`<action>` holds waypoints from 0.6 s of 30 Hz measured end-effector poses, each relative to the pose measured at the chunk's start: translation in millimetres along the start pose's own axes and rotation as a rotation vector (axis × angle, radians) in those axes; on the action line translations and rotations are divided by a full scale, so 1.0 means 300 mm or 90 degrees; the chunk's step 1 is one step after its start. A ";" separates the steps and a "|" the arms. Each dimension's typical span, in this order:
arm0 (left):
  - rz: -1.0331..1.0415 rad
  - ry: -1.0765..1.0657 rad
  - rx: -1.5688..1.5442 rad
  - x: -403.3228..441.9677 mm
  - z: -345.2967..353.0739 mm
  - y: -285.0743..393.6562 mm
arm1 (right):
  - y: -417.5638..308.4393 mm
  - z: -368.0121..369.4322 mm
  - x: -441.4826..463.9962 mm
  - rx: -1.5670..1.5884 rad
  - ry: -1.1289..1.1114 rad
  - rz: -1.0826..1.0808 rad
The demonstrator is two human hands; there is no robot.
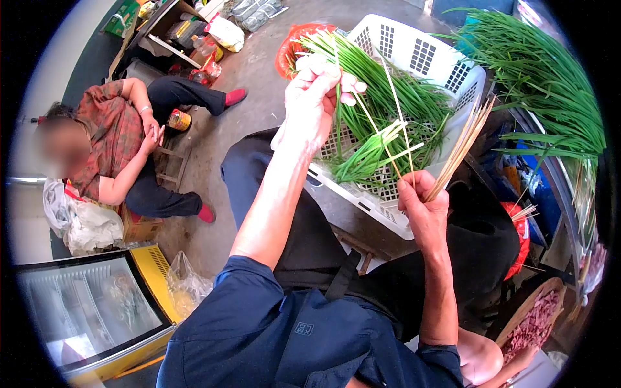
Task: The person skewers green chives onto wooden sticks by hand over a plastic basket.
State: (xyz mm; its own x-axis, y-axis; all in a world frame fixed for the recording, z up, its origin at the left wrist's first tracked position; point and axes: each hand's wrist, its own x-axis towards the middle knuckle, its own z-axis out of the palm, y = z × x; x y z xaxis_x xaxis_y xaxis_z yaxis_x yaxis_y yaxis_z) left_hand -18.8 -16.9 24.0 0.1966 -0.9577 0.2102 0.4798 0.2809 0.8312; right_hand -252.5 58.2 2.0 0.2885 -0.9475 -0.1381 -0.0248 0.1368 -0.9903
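Observation:
My left hand (315, 81) is closed above the left side of a white plastic basket (424, 48), pinching what look like a few chive stalks (337, 107). In my right hand (425, 200), at the basket's near right edge, is a fanned bundle of bamboo skewers (464, 145). Two more thin skewers (392, 90) slant up from my right fingers; one tip ends close to my left fingers. Long green chives (401, 90) lie in the basket under both hands. A small folded bunch of chives (372, 152) shows behind the skewers; whether it touches them I cannot tell.
A large heap of chives (530, 71) lies on a surface at right. Below it are a red bag (517, 239) and a round basket of reddish pieces (533, 320), with another person's arm beside it. Another person (123, 139) sits at left, near a glass-topped cooler (97, 304).

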 end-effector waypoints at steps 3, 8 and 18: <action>-0.008 0.002 -0.015 -0.003 -0.004 0.003 | -0.001 0.003 -0.001 -0.002 -0.002 -0.002; -0.036 0.012 -0.052 -0.005 -0.006 0.001 | -0.002 0.002 -0.002 0.000 -0.001 0.001; -0.027 0.020 -0.060 -0.003 0.000 0.006 | -0.010 0.000 -0.004 -0.015 -0.002 0.010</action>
State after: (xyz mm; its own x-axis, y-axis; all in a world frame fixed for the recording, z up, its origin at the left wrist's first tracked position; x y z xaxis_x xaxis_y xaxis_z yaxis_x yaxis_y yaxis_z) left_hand -18.0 -15.6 25.3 0.2007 -0.9669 0.1575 0.5666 0.2457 0.7865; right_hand -252.7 59.0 5.2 0.2913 -0.9441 -0.1543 -0.0526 0.1453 -0.9880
